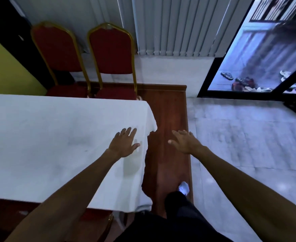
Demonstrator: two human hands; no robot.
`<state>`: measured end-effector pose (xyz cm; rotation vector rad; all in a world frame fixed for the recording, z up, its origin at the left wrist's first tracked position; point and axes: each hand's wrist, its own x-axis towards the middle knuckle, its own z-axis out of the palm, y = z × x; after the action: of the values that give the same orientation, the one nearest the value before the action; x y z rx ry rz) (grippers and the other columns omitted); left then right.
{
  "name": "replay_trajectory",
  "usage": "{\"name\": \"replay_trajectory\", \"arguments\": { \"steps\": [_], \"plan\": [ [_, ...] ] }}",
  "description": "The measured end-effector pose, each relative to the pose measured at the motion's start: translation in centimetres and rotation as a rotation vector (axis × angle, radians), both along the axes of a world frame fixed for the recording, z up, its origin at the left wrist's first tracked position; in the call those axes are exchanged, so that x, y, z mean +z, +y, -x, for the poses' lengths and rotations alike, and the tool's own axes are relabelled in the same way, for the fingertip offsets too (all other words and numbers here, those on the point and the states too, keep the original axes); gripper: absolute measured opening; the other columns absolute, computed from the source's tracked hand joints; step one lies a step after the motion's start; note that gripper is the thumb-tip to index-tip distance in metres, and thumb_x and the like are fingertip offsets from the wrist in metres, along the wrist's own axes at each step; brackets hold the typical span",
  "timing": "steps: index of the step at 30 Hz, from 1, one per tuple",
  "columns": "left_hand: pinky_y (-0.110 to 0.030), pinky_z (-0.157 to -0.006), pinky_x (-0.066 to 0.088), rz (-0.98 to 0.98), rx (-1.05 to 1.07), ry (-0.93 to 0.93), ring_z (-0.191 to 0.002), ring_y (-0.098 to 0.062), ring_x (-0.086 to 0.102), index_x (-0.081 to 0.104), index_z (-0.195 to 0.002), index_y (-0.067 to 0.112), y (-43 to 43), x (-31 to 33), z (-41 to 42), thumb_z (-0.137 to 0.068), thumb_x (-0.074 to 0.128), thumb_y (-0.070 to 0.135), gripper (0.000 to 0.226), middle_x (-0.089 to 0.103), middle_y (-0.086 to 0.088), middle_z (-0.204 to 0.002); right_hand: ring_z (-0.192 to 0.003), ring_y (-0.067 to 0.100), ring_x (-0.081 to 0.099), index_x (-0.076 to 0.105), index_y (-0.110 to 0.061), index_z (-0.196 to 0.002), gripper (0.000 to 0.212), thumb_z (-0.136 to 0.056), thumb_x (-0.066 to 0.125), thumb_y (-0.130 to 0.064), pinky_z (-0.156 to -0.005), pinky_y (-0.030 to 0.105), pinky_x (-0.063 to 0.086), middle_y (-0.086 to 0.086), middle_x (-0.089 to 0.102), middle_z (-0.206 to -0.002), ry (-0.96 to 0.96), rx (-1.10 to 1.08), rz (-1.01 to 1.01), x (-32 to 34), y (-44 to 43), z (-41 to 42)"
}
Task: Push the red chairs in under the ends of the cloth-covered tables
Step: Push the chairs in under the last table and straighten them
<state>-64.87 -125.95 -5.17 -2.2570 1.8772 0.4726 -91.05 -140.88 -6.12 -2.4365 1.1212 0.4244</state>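
Note:
Two red chairs with gold frames stand side by side at the far side of a table under a white cloth (pixel 56 145): the left chair (pixel 56 51) and the right chair (pixel 111 51). Their seats reach the table's far edge. Part of a third red chair (pixel 95 215) shows below the table's near edge. My left hand (pixel 124 144) hovers with fingers spread over the table's right end. My right hand (pixel 184 142) is spread open above the wooden platform, holding nothing.
I stand on a raised brown wooden platform (pixel 170 110) along the table's right end; my white-socked foot (pixel 184 188) is on it. Grey tiled floor (pixel 248 145) lies to the right. Vertical blinds (pixel 178 27) hang ahead, and shoes (pixel 245 83) lie beyond a glass door.

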Motion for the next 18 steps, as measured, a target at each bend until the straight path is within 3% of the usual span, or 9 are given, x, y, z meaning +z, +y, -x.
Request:
{"name": "replay_trajectory", "arguments": {
  "steps": [5, 18],
  "plan": [
    [-0.050, -0.117, 0.021, -0.027, 0.122, -0.029, -0.147, -0.035, 0.019, 0.011, -0.155, 0.014, -7.9, 0.0, 1.0, -0.098, 0.034, 0.058, 0.076, 0.016, -0.013, -0.162, -0.144, 0.036, 0.030, 0.028, -0.014, -0.154, 0.071, -0.100, 0.033, -0.060, -0.117, 0.053, 0.020, 0.016, 0.038, -0.155, 0.031, 0.147, 0.039, 0.6, -11.7, -0.8],
    [-0.050, -0.114, 0.027, 0.022, 0.334, 0.016, -0.144, -0.035, 0.023, 0.012, -0.155, 0.013, -24.5, -0.1, -0.9, -0.098, 0.038, 0.056, 0.076, 0.020, -0.016, -0.160, -0.149, 0.032, 0.020, 0.020, -0.016, -0.157, 0.071, -0.101, 0.034, -0.058, -0.119, 0.053, 0.012, 0.015, 0.027, -0.160, 0.050, 0.403, 0.053, 1.3, -31.6, -7.9]
  ]
}}
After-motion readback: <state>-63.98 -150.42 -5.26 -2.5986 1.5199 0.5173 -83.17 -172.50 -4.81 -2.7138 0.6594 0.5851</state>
